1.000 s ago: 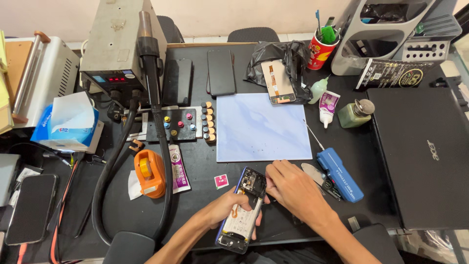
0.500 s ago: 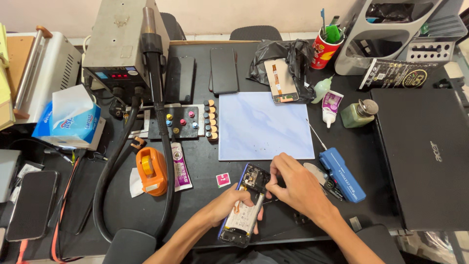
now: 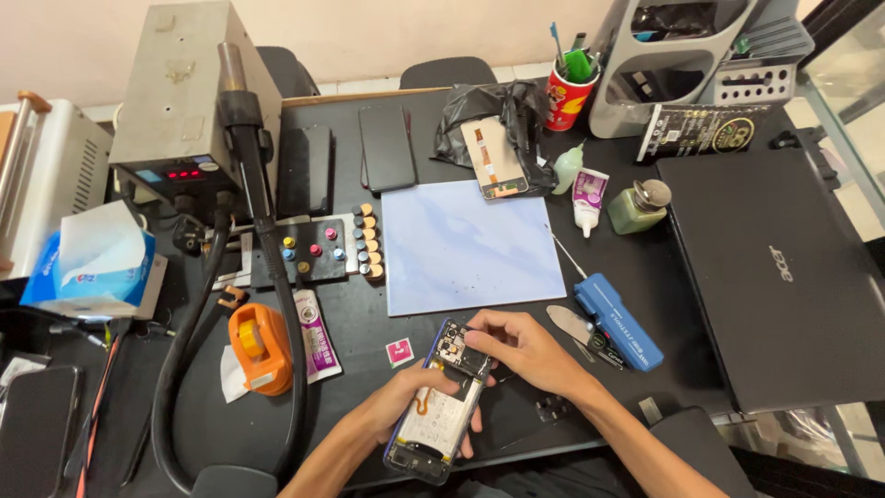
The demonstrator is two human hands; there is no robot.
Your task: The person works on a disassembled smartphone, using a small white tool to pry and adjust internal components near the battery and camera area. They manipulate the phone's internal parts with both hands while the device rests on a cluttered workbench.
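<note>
An opened smartphone (image 3: 441, 408) with its back cover off lies tilted near the table's front edge, its circuit board and pale battery exposed. My left hand (image 3: 398, 400) grips it from below along its left side. My right hand (image 3: 522, 349) rests over the phone's top end, fingertips pinched at the board near the camera area. Whether a small part or tool sits between those fingers is not visible.
A light blue work mat (image 3: 466, 245) lies behind the phone. A blue case (image 3: 618, 320), a metal pry tool (image 3: 570, 324), an orange tape dispenser (image 3: 257, 348), a hot-air station (image 3: 192, 101) with its black hose (image 3: 277, 304), a closed laptop (image 3: 774, 267), a tissue box (image 3: 88, 263) and small bottles (image 3: 638, 205) surround it.
Both hands stay on the phone; the right hand's fingers have shifted slightly over its top end. The camera view has drifted a little.
</note>
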